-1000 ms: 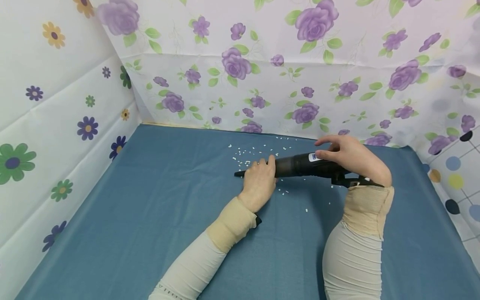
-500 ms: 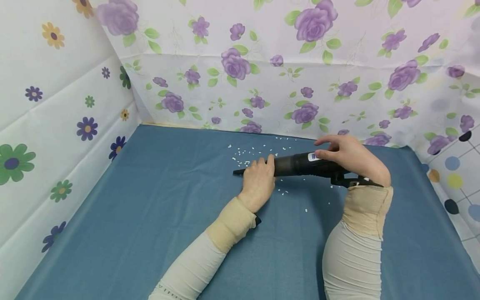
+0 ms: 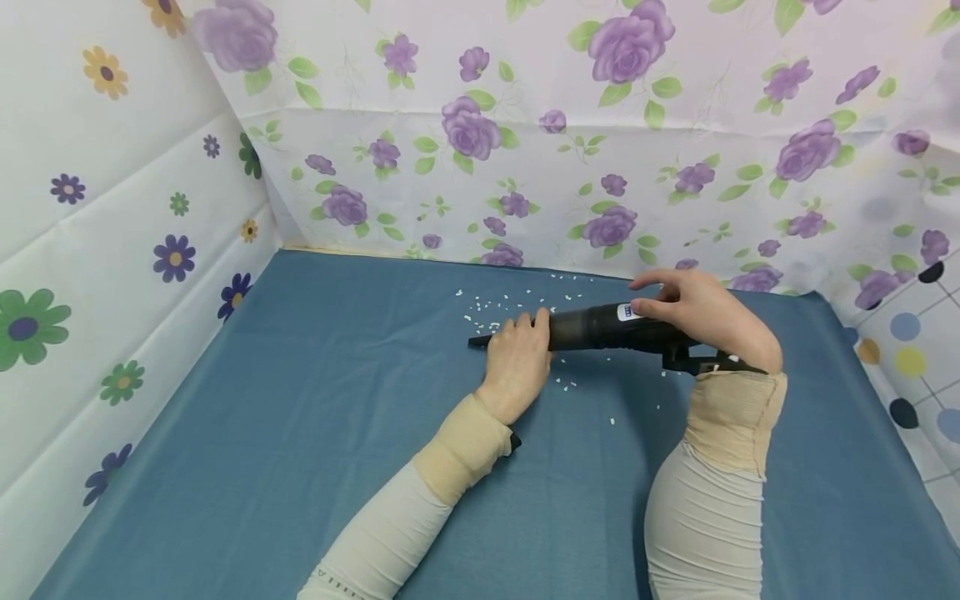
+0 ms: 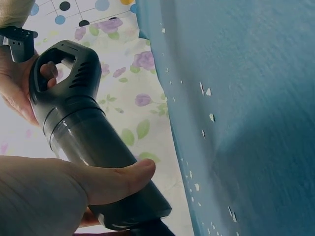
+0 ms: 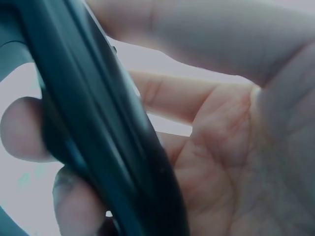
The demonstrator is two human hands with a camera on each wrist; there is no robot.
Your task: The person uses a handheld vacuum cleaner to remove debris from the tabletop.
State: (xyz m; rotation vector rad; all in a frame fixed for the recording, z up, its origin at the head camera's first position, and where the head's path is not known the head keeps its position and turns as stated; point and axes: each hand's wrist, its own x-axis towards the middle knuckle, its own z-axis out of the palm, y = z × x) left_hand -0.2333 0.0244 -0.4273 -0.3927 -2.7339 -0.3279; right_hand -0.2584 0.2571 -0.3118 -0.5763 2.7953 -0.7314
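Note:
A black handheld vacuum cleaner lies lengthwise over the blue cloth, its narrow nozzle pointing left. My left hand grips its front end; in the left wrist view the thumb lies across the dark body. At the other end, my right hand holds the loop handle. The right wrist view shows fingers curled round the handle bar, while the thumb lies near a white label on top in the head view. White paper scraps lie scattered beneath and behind the vacuum.
Blue cloth covers the table. A purple-flowered sheet hangs along the back edge, a sheet with coloured flowers stands at the left, and a dotted sheet at the right.
The vacuum cleaner's front end has risen very slightly in the head view. Both hands keep their holds, and the scraps look the same.

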